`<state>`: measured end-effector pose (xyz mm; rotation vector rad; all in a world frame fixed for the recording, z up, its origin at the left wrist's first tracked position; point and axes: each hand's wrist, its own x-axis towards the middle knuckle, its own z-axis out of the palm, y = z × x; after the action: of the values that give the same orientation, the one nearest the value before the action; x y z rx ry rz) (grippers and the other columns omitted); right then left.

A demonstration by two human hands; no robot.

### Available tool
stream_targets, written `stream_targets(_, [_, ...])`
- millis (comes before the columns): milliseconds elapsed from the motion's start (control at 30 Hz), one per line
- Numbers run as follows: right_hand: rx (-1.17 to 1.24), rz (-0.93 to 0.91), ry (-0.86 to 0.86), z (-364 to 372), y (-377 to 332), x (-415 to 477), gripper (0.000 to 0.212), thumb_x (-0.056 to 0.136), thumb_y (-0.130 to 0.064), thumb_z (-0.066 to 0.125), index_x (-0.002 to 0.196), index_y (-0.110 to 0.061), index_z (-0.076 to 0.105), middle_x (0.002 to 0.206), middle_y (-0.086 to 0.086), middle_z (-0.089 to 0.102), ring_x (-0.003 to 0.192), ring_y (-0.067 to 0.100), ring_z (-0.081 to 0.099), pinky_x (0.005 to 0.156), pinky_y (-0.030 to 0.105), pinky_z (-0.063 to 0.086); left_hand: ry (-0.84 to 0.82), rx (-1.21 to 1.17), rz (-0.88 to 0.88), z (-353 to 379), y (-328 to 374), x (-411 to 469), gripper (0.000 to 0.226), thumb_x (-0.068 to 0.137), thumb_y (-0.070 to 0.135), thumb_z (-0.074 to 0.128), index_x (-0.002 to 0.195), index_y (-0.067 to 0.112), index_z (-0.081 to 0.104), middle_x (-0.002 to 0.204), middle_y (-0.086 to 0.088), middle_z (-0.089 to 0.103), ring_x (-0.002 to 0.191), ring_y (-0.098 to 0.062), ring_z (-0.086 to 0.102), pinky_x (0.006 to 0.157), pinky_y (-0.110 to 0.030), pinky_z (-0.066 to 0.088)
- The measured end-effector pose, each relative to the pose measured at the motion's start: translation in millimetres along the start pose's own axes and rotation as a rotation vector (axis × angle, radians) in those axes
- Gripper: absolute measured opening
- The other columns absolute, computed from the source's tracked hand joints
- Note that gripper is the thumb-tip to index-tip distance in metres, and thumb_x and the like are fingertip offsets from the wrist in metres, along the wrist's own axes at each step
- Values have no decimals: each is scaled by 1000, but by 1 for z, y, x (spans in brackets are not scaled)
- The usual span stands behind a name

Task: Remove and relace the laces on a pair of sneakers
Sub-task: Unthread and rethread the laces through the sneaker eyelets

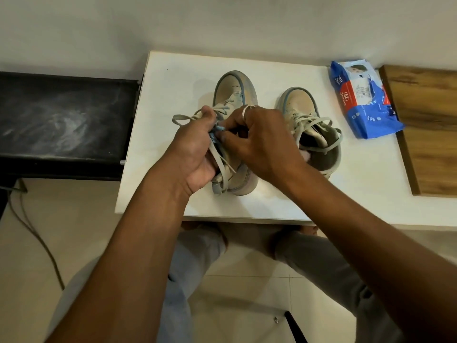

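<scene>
Two beige sneakers with blue trim stand toes away from me on the white table (173,78). The left sneaker (233,91) is under both hands. My left hand (195,147) grips its grey lace (181,118) near the tongue, with a loop sticking out to the left. My right hand (262,142), with a ring on one finger, pinches the same lace at the upper eyelets. Strands hang down over the heel between my hands. The right sneaker (300,105) stands apart at the right, laced, its lace loops lying loose over the opening.
A blue and white plastic packet (363,100) lies at the table's back right beside a wooden board (427,125). A black bench (64,120) adjoins the table on the left. My knees are below the table's front edge, and a cable runs over the tiled floor.
</scene>
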<state>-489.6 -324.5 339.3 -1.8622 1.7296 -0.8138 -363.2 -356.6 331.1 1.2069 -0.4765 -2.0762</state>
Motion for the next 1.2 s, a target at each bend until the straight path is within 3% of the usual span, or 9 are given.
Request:
stream_targets(133, [1, 52, -168, -11, -4, 2, 10, 83, -24, 72, 79, -15, 75, 68, -2, 70, 63, 11, 63, 61, 35, 54, -20, 3, -34, 2, 0, -2, 43, 104, 41, 35, 124, 13, 62, 98, -8, 74, 88, -21, 73, 69, -36, 58])
stream_targets(200, [-16, 104, -233, -20, -1, 8, 10, 78, -24, 74, 74, -16, 73, 67, -1, 69, 63, 13, 63, 62, 38, 55, -27, 6, -20, 3, -1, -1, 44, 105, 40, 34, 128, 12, 60, 104, -8, 72, 94, -22, 71, 76, -39, 59])
stream_targets(333, [-70, 105, -93, -15, 9, 10, 14, 84, -30, 72, 81, -16, 75, 71, -3, 69, 64, 10, 62, 62, 37, 54, -58, -14, -2, 3, -3, 1, 47, 106, 40, 29, 129, 12, 58, 120, -14, 68, 112, -29, 65, 96, -50, 51])
stream_targets(433, [-11, 77, 3, -4, 8, 4, 16, 87, -31, 70, 87, -16, 76, 76, -3, 72, 69, 10, 65, 64, 35, 54, -50, -25, 6, 1, -2, 2, 46, 105, 41, 30, 129, 13, 58, 115, -14, 70, 105, -27, 69, 87, -45, 56])
stream_targets(600, [77, 18, -103, -2, 1, 1, 8, 86, -24, 72, 83, -16, 75, 70, -6, 70, 64, 7, 63, 54, 18, 47, -31, -6, 5, 1, -2, 1, 44, 105, 40, 33, 125, 12, 60, 108, -12, 73, 99, -25, 71, 78, -39, 58])
stream_targets(767, [8, 80, 55, -3, 13, 8, 15, 85, -29, 72, 83, -15, 76, 72, -3, 71, 64, 10, 63, 55, 25, 47, -64, -52, 0, 4, -4, 1, 49, 106, 40, 27, 123, 9, 59, 117, -16, 69, 107, -27, 68, 89, -44, 56])
stream_targets(967, [27, 37, -95, -6, 6, 5, 12, 87, -26, 71, 86, -16, 75, 71, -6, 69, 61, 6, 61, 54, 22, 48, -40, -38, 2, 0, -2, 2, 45, 105, 39, 32, 127, 10, 59, 114, -14, 70, 103, -27, 69, 83, -42, 58])
stream_targets(1100, [4, 71, -94, -14, 14, 8, 13, 86, -30, 72, 85, -17, 76, 72, -4, 71, 64, 9, 64, 61, 37, 54, -63, -47, -9, 1, -3, 3, 49, 106, 40, 29, 132, 9, 55, 120, -17, 67, 110, -31, 66, 93, -47, 53])
stream_targets(1200, [26, 84, -257, -20, 10, 4, 11, 85, -27, 73, 82, -16, 75, 71, -2, 72, 64, 12, 66, 62, 39, 56, -43, -17, 4, -2, 0, 2, 48, 106, 40, 30, 129, 9, 58, 114, -16, 70, 103, -30, 69, 80, -43, 59])
